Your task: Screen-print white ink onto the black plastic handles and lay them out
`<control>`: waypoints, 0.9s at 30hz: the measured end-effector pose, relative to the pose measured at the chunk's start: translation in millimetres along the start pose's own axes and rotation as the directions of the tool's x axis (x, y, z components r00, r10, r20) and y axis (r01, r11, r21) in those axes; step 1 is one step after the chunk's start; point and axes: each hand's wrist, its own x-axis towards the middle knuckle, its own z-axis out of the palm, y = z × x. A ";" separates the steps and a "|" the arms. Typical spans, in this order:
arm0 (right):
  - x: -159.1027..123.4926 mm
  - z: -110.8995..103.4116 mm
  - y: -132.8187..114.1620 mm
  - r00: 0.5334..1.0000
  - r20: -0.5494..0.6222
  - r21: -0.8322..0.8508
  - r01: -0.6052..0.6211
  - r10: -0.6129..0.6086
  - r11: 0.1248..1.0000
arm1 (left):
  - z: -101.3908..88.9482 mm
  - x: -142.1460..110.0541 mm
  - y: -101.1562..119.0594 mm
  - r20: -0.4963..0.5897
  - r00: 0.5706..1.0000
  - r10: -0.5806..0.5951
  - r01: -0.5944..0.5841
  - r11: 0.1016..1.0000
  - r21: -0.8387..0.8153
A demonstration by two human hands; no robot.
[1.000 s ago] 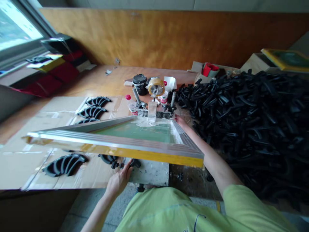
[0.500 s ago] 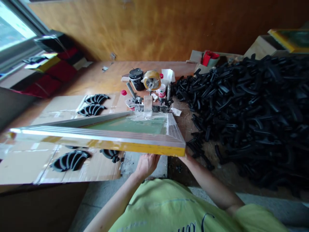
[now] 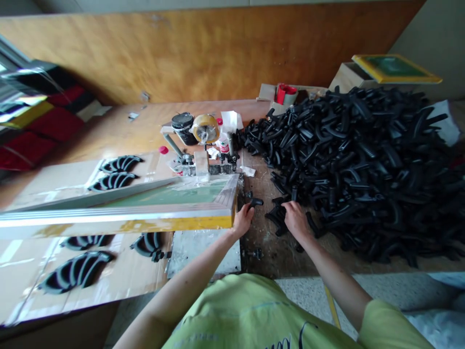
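Here, the left hand [image 3: 242, 223] pinches a black handle-like part [image 3: 257, 201] at its one o'clock; the right hand [image 3: 295, 220], grip unclear, meets loose black pieces [image 3: 276, 222] at its nine, the heap [image 3: 363, 160] at its two.

Black part [image 3: 257, 201] in left hand [image 3: 243, 220]: one end hidden
Screen-printing frame [image 3: 145, 213]: cut off, left edge
Metal plate [image 3: 206, 253]: far end hidden by frame
Shirt lettering [image 3: 285, 343]: cut off, bottom edge

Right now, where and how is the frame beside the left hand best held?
Probably by the near edge of the frame, from the front and below: it stands raised above the metal plate, while the far end sits at the clamp.
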 end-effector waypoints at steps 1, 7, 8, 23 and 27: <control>7.2 -3.8 6.5 1.000 0.022 -0.040 0.005 -0.004 0.999 | 2.9 5.8 4.2 0.048 0.998 -0.049 0.054 0.993 -0.100; 45.7 -13.2 27.1 0.959 0.231 -0.155 0.202 -0.163 0.967 | -1.7 -7.8 -15.4 0.116 0.992 -0.058 0.096 0.931 -0.351; 49.4 -12.8 30.1 0.953 0.234 -0.148 0.228 -0.190 0.962 | -6.2 -16.9 -23.7 0.107 0.993 -0.045 0.083 0.919 -0.385; 57.4 18.5 -150.0 0.973 -0.056 0.586 0.213 -0.223 0.782 | -102.1 -130.6 -132.0 -0.211 0.936 -0.282 0.072 0.740 -0.669; 60.8 35.5 -200.6 0.863 -0.068 0.516 0.460 -0.501 0.723 | -124.6 -138.6 -144.9 -0.278 0.923 -0.268 0.008 0.732 -0.681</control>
